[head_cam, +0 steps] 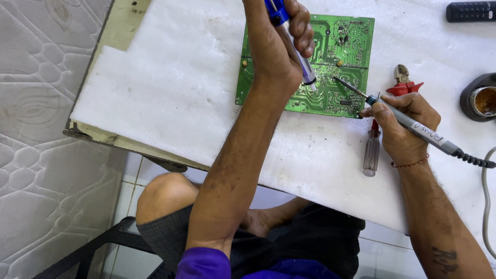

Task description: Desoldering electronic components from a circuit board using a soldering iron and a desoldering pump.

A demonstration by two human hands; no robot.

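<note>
- Left hand [281, 36] — fingers curled shut round a desoldering pump [294, 49], blue at the top, grey and clear lower down. It is held steeply, nozzle down on the board beside the iron's tip, apparently so the two tools meet at one joint.
- Right hand [400, 124] — fingers closed in a pen grip on a soldering iron [408, 121], grey-handled, low and slanted. The heel of the hand rests on the mat, which would steady the tip; the tip touches the board just right of the pump's nozzle.
- Board [330, 57] — green circuit board, solder side up, flat on the mat near the far edge of the table, partly hidden by the left forearm. Traces face upward, so the joints are open to both tools.
- Cord [473, 159] — black coiled strain relief running off to the right from the iron's handle, clear of the board.
- Screwdriver [371, 152] — clear handle, lying on the mat just under the right hand, within reach.
- Cutters [403, 80] — red-handled, lying beside the board's right edge, partly behind the right hand.
- Pot [480, 101] — dark round holder with a brownish inside, well to the right; contents unclear.
- Remote [470, 11] — black, at the far right corner.
- Mat [170, 82] — white foam sheet covering the table, a soft bed under the board.
</note>
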